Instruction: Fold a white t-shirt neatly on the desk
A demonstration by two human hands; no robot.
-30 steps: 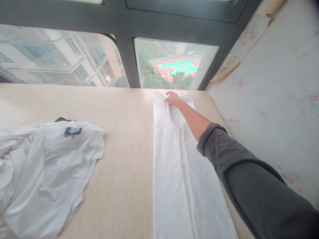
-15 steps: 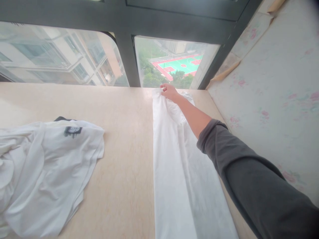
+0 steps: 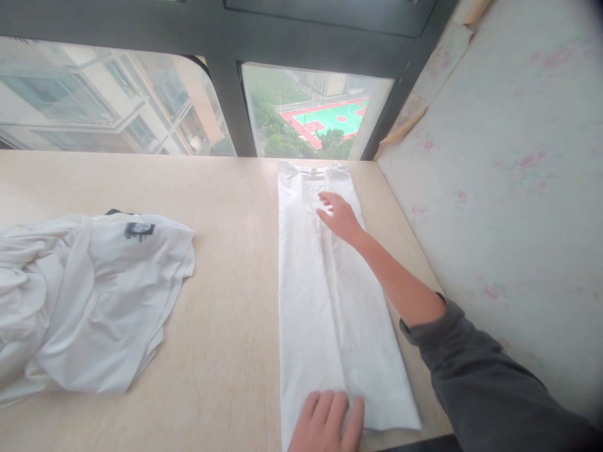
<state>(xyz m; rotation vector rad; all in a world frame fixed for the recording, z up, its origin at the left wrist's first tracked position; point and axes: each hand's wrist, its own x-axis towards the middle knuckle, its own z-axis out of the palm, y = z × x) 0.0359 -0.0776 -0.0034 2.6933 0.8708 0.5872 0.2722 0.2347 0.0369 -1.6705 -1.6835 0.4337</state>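
Note:
A white shirt [image 3: 306, 276], folded into a long narrow strip, lies on the pale ledge with its neckline toward the window. Over its upper part is my right hand [image 3: 342, 216], thumb and fingers apart and holding nothing; whether it touches the cloth I cannot tell. At the bottom edge of the view, my left hand [image 3: 325, 424] rests on the near end of the shirt, back of the hand up and fingers stretched over the fabric.
To the left lies a crumpled white garment [image 3: 103, 301] with a dark print, something black peeking out behind it. The ledge [image 3: 230, 282] runs up to a dark window frame [image 3: 226, 107]. A flowered wall [image 3: 494, 188] bounds the right side.
My right hand has come off the shirt's far left corner and moved nearer. My left hand has entered at the bottom. The neckline end now lies spread flatter, and the near hem shows.

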